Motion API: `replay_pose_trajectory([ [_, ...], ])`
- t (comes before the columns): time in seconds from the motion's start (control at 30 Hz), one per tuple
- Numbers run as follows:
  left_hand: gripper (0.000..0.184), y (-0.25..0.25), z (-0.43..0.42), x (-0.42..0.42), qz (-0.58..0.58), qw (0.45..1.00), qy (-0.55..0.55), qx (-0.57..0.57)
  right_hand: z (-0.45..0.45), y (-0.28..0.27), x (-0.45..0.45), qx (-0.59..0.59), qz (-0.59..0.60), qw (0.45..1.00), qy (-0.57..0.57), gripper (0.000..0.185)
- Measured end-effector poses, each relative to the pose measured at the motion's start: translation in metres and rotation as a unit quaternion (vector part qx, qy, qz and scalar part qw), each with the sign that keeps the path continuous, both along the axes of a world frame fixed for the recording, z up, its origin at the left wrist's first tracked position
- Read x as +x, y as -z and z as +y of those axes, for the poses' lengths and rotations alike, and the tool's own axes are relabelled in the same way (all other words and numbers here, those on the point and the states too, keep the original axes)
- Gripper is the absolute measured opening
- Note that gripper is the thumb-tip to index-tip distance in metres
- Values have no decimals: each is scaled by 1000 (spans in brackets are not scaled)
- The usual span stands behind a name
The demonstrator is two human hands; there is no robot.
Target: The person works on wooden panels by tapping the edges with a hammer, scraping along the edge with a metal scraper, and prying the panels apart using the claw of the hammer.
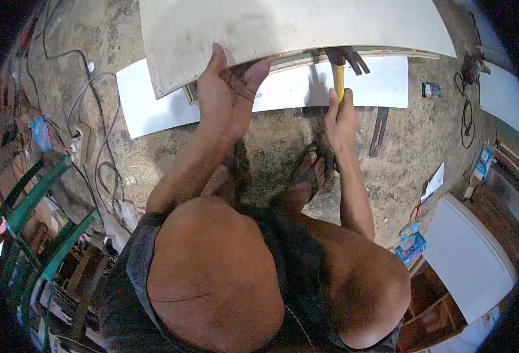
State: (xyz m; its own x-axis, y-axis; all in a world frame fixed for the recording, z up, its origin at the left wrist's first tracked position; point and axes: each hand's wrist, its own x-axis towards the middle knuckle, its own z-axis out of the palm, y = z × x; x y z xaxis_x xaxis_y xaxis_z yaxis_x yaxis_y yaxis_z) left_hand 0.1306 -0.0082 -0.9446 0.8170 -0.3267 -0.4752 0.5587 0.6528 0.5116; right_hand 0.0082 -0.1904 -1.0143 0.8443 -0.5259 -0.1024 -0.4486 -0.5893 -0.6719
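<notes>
My left hand (227, 97) is closed on the near edge of a pale wooden panel (294, 26), thumb on its top face and fingers under it. In my right hand (341, 117) is the yellow handle of a claw hammer (339, 79). The hammer's dark head is at the panel's near edge, partly hidden by it, with the claw showing to the right. Below the raised panel lies a white board (383, 82) on the floor, with thin wooden strips between the two.
A dark metal bar (379, 130) and a small can (431, 90) lie on the floor at right. Cables and a power strip (83, 143) are at left, near a green metal frame (42, 206). A white panel (468, 253) and blue boxes (411, 244) stand at lower right.
</notes>
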Motion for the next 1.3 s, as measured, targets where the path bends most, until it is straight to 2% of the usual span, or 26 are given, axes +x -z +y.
replay_pose_trajectory([
  [0.07, 50, -1, 4, 3, -1, 998, 27, -49, 1, -2, 1, 3, 2, 1000, 6, 29],
  [0.17, 50, -13, -2, 4, 14, 1000, -1, -14, 6, -11, 2, -2, 20, 1000, 10, 28],
  [0.27, 48, 3, 1, 6, 19, 999, 27, -27, -9, 18, 5, -6, 65, 998, -22, 23],
  [0.3, 47, -2, 3, 2, 21, 998, 17, -54, -13, 12, 2, -3, 91, 995, -51, 21],
  [0.33, 49, -11, -4, 0, 5, 1000, -9, -18, -19, -2, 9, -33, 121, 991, -53, 22],
  [0.37, 48, -12, -6, 1, 48, 998, -26, -13, -20, -12, 17, -46, 98, 993, -53, 22],
  [0.4, 47, -8, -4, 1, 41, 999, -17, -19, -15, -16, 16, -44, 116, 991, -53, 23],
  [0.47, 49, 1, 0, 0, 51, 998, 3, -20, -18, 2, 6, -26, 141, 989, -47, 24],
  [0.5, 49, 2, 0, 4, 41, 999, -11, -32, -15, 2, 4, -9, 89, 995, -50, 24],
  [0.6, 52, 2, 2, 1, 19, 999, 28, -20, -5, -16, 7, 30, 82, 996, -23, 24],
  [0.7, 52, -4, 3, 2, 35, 999, 24, -9, -1, -17, 2, 30, 56, 998, 2, 25],
  [0.87, 51, 1, 4, 0, 40, 998, 7, -41, -6, -11, -8, -12, 1, 1000, -25, 26],
  [0.97, 50, 2, 2, 0, 52, 999, 4, -11, -6, 3, -7, 52, 68, 996, -12, 25],
  [1.0, 50, 9, 2, -1, 35, 999, 7, -17, -14, 24, -9, -29, 66, 995, -69, 24],
  [1.07, 50, 1, 4, -1, 26, 999, 13, -13, -15, -4, 4, -26, 138, 988, -60, 24],
  [1.17, 52, 3, -3, -1, 35, 999, -2, -6, -11, -21, 5, -36, 145, 987, -61, 25],
  [1.23, 53, 5, -2, -2, 34, 999, -19, -13, -13, -13, 2, -27, 152, 986, -56, 26],
  [1.3, 55, 9, 4, 1, 43, 998, 17, -35, -11, -5, -2, 49, 39, 998, -19, 28],
])
